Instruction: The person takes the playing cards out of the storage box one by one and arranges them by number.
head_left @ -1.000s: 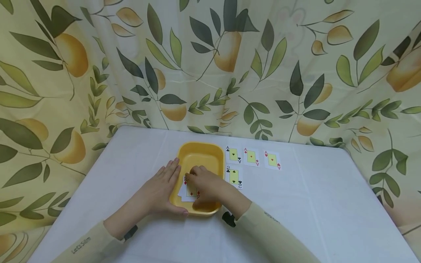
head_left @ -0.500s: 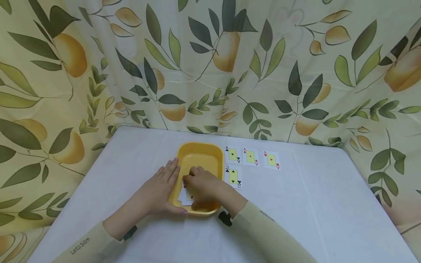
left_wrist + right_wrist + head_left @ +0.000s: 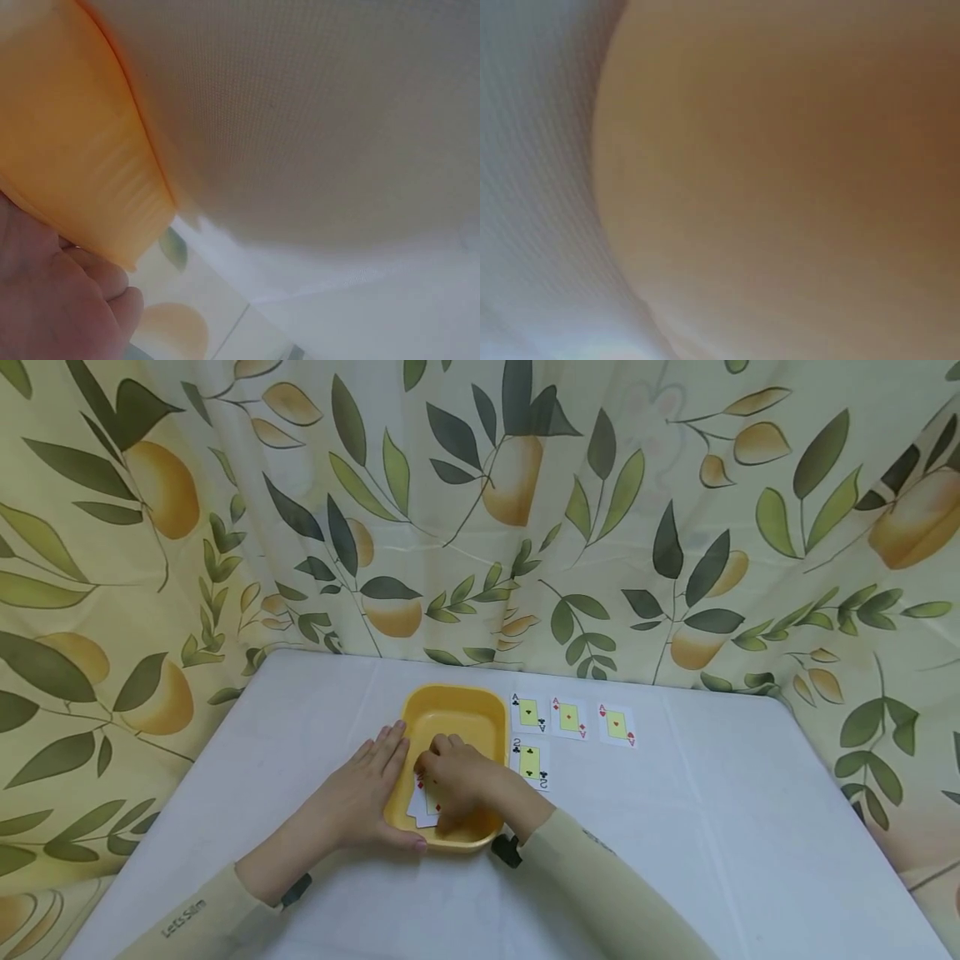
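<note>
A yellow plastic tray (image 3: 457, 695) stands on the white-covered table. My left hand (image 3: 360, 789) rests along its left rim, fingers stretched out and thumb at the near corner. In the left wrist view, the left hand (image 3: 67, 300) touches the tray's side wall (image 3: 75, 135). Inside the tray, my right hand (image 3: 457, 781) has its fingers curled over the top edge of a playing card (image 3: 431, 806), with red diamonds visible. Much of that card is hidden under the hand; white edges of other cards show beneath it. The right wrist view is filled by the blurred tray wall (image 3: 742, 187).
Right of the tray lie three aces in a row: clubs (image 3: 528, 713), diamonds (image 3: 568, 718) and hearts (image 3: 617, 724). A two of clubs (image 3: 529, 763) lies below the ace of clubs, close to the tray rim. A fruit-patterned curtain (image 3: 480, 527) hangs behind the table.
The right hand has shifted slightly left and covers more of the diamond card, whose visible part has shrunk. The left hand stays on the rim.
</note>
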`<action>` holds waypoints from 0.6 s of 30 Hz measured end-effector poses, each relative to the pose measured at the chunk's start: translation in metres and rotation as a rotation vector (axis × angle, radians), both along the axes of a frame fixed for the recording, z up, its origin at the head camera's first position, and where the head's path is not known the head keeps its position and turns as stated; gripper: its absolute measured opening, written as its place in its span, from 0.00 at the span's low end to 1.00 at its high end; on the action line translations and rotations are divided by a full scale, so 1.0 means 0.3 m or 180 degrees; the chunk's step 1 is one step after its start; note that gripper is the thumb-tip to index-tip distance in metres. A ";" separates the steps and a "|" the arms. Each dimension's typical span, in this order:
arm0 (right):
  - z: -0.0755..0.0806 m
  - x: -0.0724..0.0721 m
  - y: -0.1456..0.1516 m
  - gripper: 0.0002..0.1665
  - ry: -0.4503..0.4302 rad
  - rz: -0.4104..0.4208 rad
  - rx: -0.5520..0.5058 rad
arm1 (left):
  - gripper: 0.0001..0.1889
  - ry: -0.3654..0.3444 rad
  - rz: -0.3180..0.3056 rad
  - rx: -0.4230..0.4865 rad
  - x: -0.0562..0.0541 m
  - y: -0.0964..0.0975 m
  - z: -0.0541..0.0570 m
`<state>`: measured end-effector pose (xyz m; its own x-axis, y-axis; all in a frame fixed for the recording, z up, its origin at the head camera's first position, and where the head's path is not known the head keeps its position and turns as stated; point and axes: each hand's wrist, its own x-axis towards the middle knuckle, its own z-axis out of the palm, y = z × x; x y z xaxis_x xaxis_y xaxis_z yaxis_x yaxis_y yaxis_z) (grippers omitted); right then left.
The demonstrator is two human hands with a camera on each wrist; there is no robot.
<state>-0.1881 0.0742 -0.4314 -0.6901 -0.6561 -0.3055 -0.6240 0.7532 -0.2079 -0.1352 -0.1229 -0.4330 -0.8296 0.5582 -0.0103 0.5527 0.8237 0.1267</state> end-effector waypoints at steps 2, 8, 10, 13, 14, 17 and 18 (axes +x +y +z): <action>0.005 -0.003 -0.001 0.47 -0.0018 0.0014 0.0015 | 0.75 0.0010 -0.0002 -0.0014 -0.001 -0.002 -0.002; 0.011 -0.016 -0.010 0.53 -0.0009 0.0057 0.0104 | 0.74 0.0066 -0.0007 -0.0017 -0.003 -0.008 -0.011; 0.006 -0.021 -0.012 0.55 0.0003 0.0051 0.0115 | 0.74 0.0055 -0.0001 -0.0018 -0.004 -0.008 -0.012; -0.007 -0.025 -0.016 0.57 0.0018 -0.0019 0.0124 | 0.74 0.0021 0.0002 -0.0030 -0.004 -0.006 -0.012; -0.010 -0.025 -0.017 0.57 0.0015 -0.0051 0.0117 | 0.74 0.0017 0.0006 -0.0042 -0.004 -0.005 -0.011; -0.020 -0.026 -0.014 0.56 -0.0005 -0.0118 0.0051 | 0.74 0.0003 0.0011 -0.0051 -0.002 -0.004 -0.007; -0.022 -0.028 -0.011 0.55 -0.0020 -0.0129 0.0020 | 0.74 -0.0003 0.0009 -0.0054 -0.002 -0.003 -0.007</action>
